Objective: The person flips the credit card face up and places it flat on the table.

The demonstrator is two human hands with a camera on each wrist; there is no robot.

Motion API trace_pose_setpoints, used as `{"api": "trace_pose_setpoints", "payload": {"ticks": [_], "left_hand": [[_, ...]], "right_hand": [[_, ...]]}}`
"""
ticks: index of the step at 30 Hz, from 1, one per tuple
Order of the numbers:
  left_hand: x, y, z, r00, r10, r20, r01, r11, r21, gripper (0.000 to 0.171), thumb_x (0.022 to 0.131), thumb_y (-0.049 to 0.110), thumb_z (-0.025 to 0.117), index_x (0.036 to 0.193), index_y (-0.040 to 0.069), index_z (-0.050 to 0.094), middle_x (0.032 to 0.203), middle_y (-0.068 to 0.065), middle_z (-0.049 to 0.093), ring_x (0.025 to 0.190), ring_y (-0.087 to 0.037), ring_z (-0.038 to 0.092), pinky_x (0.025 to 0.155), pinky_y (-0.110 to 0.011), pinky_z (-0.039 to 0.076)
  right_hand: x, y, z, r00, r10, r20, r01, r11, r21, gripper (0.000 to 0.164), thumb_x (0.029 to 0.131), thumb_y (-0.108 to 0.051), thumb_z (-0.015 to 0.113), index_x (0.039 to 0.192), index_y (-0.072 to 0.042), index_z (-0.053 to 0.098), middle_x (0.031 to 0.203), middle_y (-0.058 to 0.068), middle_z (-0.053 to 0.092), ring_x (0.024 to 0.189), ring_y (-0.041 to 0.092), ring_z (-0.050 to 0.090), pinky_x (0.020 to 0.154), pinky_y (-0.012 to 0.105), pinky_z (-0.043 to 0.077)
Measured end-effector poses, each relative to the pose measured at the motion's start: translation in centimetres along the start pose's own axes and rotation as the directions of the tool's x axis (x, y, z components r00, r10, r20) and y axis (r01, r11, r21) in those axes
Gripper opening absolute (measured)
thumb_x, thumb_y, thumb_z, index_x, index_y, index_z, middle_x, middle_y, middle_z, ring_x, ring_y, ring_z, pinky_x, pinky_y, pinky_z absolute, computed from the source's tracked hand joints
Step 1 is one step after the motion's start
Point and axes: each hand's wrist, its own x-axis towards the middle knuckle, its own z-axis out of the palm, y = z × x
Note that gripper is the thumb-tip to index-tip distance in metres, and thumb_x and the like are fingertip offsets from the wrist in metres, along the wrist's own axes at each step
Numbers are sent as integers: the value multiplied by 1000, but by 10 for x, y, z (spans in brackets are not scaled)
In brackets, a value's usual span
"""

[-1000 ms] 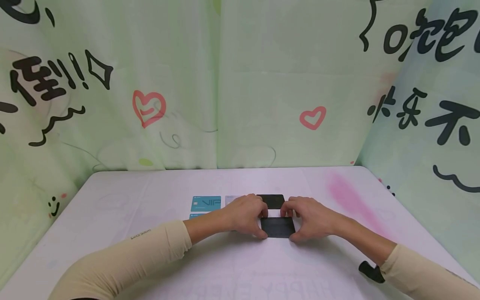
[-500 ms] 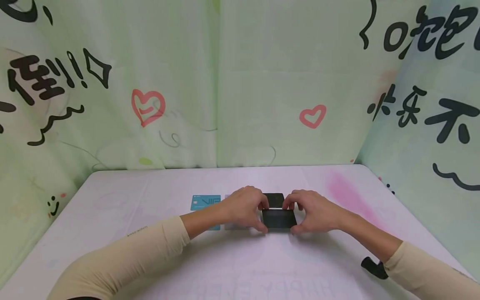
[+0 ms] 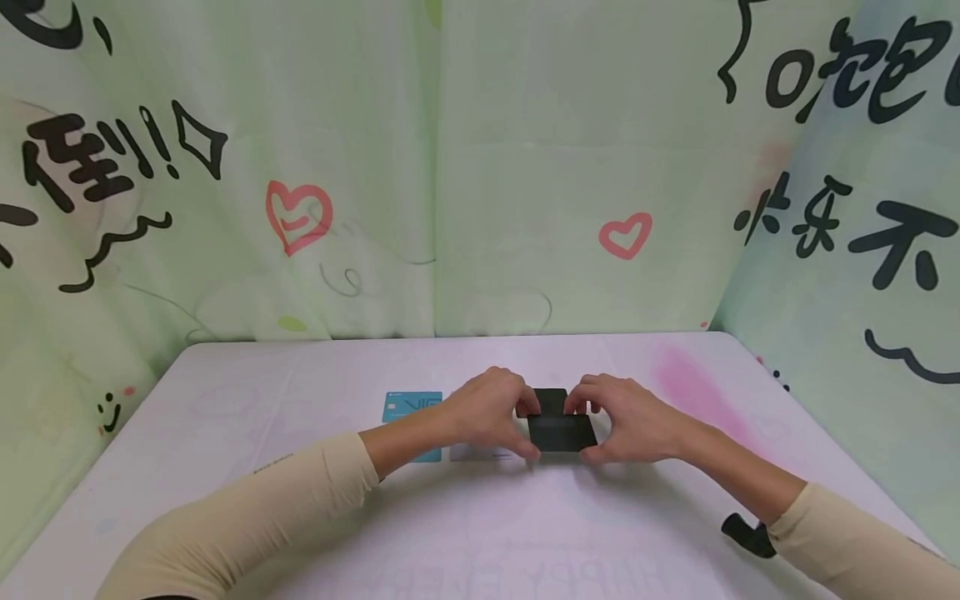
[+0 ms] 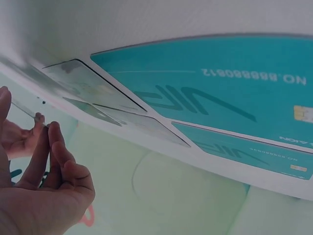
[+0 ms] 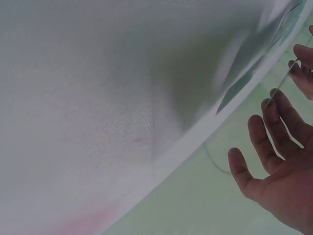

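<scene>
A black card (image 3: 562,434) is raised over the table between both hands. My left hand (image 3: 489,414) pinches its left side between thumb and fingers, and my right hand (image 3: 632,419) pinches the right side. Seen nearly edge-on in the right wrist view, the held card (image 5: 282,83) is a thin line between the fingertips. Just behind it, a second black card (image 3: 551,399) lies on the table, partly overlapped.
Left of the hands lie two blue VIP cards (image 4: 195,93), one nearer and one farther. Beside them are two pale cards (image 4: 90,84), partly covered by my left hand in the head view. A green patterned curtain (image 3: 517,167) hangs behind the white table (image 3: 480,533).
Both hands have lifted the near black card and carried it slightly away from me, so it now overlaps the far black card in the head view.
</scene>
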Motion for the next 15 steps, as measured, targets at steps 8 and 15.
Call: {"api": "trace_pose_setpoints", "payload": {"ticks": [8, 15], "left_hand": [[1, 3, 0, 1000, 10, -18, -10, 1000, -16, 41, 74, 43, 93, 105, 19, 81, 94, 6, 73, 90, -8, 55, 77, -21, 46], [1, 5, 2, 999, 23, -47, -25, 999, -42, 36, 72, 41, 94, 99, 21, 81, 89, 6, 74, 87, -9, 54, 76, -22, 44]], "right_hand": [[3, -3, 1, 1000, -3, -9, 3, 1000, 8, 40, 73, -25, 87, 107, -26, 67, 101, -16, 62, 95, 11, 57, 83, 34, 45], [6, -7, 3, 1000, -11, -18, 11, 1000, 4, 40, 73, -26, 88, 107, -26, 67, 101, -15, 62, 95, 11, 57, 86, 36, 44]]}}
